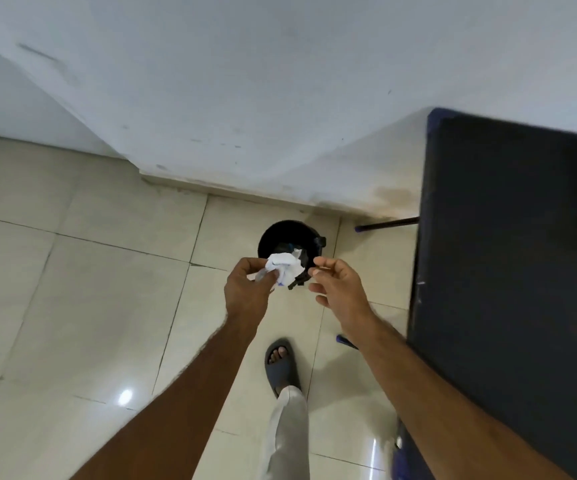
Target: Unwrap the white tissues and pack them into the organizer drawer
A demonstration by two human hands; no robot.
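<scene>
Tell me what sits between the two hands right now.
In the head view, a crumpled white wrapper pinched by the left hand fills part of the gap; the right hand is open, with the black bin below.

Your left hand (245, 289) pinches a crumpled white wrapper (282, 266) with blue print, held over the black bin (289, 244) on the tiled floor (89, 289). Just right of that grip, your right hand (340, 289) hangs empty, fingers loosely spread. Farther right stands a dark table (509, 271).
</scene>
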